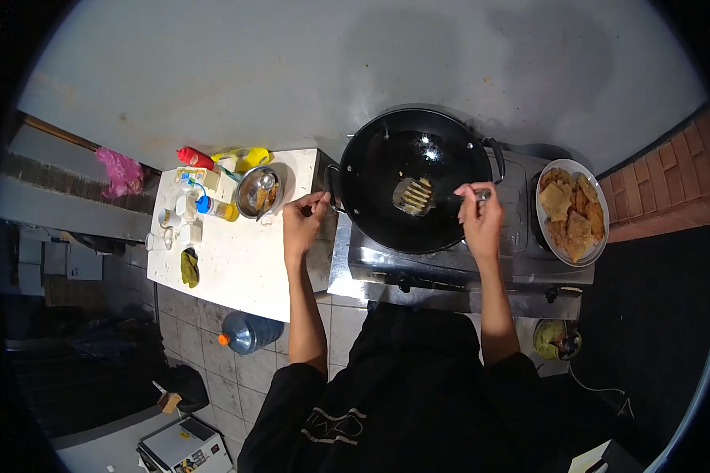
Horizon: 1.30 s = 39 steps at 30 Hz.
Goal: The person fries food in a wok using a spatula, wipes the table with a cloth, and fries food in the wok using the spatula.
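Observation:
A large black wok [394,150] sits on the stove, with a little shiny oil in its bottom. My right hand [481,217] is closed around the handle of a slotted spatula [416,195] over the wok's right rim. The spatula's slotted head lies low in the wok, in the oil. At the wok's left side, my left hand [304,225] has its fingers curled together, with the tips at the left handle [331,183]. A white oval plate [560,254] piled with flat golden-brown fried pieces [572,209] stands right of the wok.
On the white table [237,276] at left are a metal bowl [248,193] with browned bits and a spoon, a red bottle [193,158], a blue-capped bottle [205,205], several small containers and a green cloth [189,268]. A water jug [252,331] lies on the floor.

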### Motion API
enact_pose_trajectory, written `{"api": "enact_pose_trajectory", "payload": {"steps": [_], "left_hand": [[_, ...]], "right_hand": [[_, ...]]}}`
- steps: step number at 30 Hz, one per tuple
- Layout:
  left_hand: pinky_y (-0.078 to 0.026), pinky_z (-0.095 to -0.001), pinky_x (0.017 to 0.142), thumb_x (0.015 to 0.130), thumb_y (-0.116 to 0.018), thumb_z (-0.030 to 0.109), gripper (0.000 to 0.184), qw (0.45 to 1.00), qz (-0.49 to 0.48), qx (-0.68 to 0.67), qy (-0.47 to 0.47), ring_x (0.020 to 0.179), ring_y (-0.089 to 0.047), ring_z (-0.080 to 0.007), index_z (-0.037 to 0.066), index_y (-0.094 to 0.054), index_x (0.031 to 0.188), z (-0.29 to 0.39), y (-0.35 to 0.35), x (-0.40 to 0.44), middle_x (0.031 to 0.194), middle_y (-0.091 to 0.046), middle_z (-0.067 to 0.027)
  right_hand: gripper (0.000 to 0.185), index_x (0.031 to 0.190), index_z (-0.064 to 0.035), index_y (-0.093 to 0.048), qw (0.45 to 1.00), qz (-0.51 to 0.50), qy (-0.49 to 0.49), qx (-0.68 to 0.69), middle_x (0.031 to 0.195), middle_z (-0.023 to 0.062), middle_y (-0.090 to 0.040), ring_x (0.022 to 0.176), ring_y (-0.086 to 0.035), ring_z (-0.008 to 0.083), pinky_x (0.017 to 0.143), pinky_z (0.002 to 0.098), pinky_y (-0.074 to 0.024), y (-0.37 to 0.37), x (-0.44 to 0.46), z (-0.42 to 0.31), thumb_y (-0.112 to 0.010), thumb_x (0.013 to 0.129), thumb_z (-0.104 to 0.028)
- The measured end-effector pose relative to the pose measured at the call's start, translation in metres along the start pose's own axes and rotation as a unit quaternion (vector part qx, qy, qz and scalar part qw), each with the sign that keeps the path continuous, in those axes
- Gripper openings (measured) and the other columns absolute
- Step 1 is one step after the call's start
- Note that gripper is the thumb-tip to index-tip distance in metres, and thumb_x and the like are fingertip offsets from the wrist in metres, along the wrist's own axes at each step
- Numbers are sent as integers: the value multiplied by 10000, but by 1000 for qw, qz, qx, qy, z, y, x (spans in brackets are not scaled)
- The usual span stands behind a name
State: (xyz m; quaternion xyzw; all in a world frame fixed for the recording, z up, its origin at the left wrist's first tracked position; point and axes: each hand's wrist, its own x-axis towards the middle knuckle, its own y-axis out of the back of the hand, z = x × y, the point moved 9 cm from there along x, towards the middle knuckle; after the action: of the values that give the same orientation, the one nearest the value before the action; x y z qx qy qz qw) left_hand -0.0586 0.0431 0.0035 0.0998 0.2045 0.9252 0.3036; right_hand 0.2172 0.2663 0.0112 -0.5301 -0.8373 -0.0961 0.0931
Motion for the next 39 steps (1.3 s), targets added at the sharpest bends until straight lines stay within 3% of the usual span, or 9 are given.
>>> {"api": "enact_pose_trajectory", "payload": {"steps": [2,4,9,15,25,29,33,39], "left_hand": [[-320,-214,508,866,-724,191,302,1000,8,5,1,580,-380,-37,-83,-694,990,-1,-3,-4,620,-444,63],[-319,-215,498,863,-726,187,315,999,9,-22,46,565,-377,-41,-96,-684,997,-8,-7,-6,609,-437,58],[-337,-221,491,856,-728,176,313,998,38,37,25,546,-394,-47,-104,-681,987,2,-5,-10,585,-453,30],[-360,-235,492,850,-727,173,307,996,50,69,35,542,-418,-56,-106,-682,971,4,-5,-9,568,-481,4],[-377,-243,503,844,-726,168,296,992,74,98,40,538,-423,-70,-106,-686,947,13,-4,-12,563,-502,-14],[-373,-243,502,845,-724,162,283,991,85,97,36,539,-418,-66,-101,-689,943,12,-4,-12,562,-499,-11],[-373,-236,504,845,-723,150,280,993,81,85,33,540,-421,-60,-108,-685,946,12,-4,-14,566,-497,-3],[-368,-227,504,840,-730,143,271,994,74,75,25,546,-426,-55,-100,-688,952,7,-3,-12,574,-492,11]], "right_hand": [[56,953,-13,-527,1000,1,-27,2,779,33,-653,532,-536,60,470,223,-426,3,0,4,-540,957,-67],[55,953,-13,-528,999,17,26,19,772,43,-646,538,-542,63,473,222,-434,-4,-1,2,-534,959,-67],[50,964,9,-527,998,-29,42,32,835,83,-659,558,-561,78,497,226,-456,-15,0,-1,-545,947,-34],[56,967,22,-532,997,10,36,67,868,83,-657,567,-561,70,493,216,-450,16,0,-16,-553,944,-24],[65,928,-10,-553,999,-31,35,-8,739,63,-629,526,-588,99,465,249,-450,-4,-4,-6,-611,906,-32],[86,926,3,-548,992,-48,95,-62,751,97,-652,540,-623,139,467,272,-460,-4,-3,-19,-617,905,-43],[72,923,8,-548,997,-30,48,-58,764,96,-664,545,-624,137,487,266,-471,3,8,-18,-606,905,-28],[63,909,3,-545,995,-58,62,-51,778,105,-676,549,-623,146,510,279,-473,-14,1,-16,-599,907,-29]]}}
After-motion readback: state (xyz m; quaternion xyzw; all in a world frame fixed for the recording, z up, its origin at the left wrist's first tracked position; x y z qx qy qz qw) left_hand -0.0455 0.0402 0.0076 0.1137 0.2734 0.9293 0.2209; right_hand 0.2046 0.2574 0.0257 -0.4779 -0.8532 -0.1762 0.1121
